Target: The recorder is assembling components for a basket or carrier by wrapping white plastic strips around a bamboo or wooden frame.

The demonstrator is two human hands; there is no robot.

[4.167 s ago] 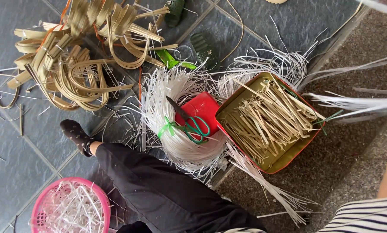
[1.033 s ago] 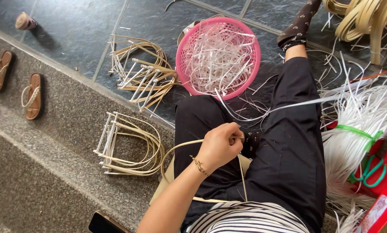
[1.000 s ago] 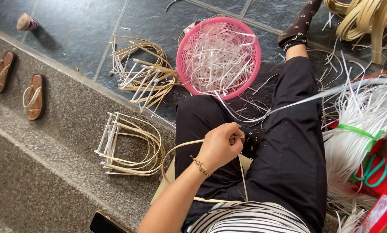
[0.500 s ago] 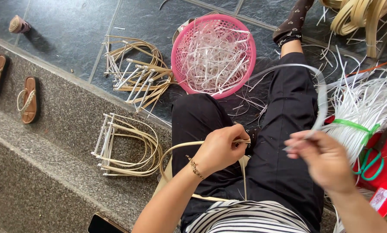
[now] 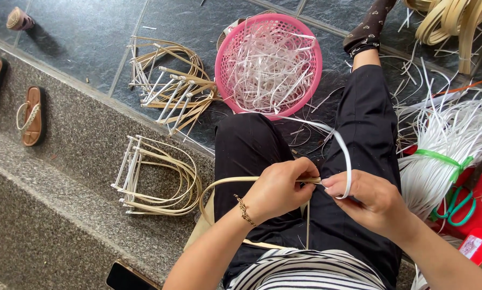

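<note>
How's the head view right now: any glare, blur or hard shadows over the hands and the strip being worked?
Head view: soft, even daylight, no hard shadows; the left hand and right hand are sharp, as is the white strip looping above them; the dark floor tiles show only a faint sheen; mild wide-angle stretch toward the edges; the pink basket is well exposed, not blown out.

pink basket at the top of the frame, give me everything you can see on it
The pink basket is round, looks like plastic, with a perforated lattice wall and a smooth rim. It stands upright on the dark tiled floor, filled with a loose tangle of white strips, some poking past the rim. A stack of bent tan loops lies just to its left, and the person's black-trousered knee sits just below it. Neither hand touches it.
</note>
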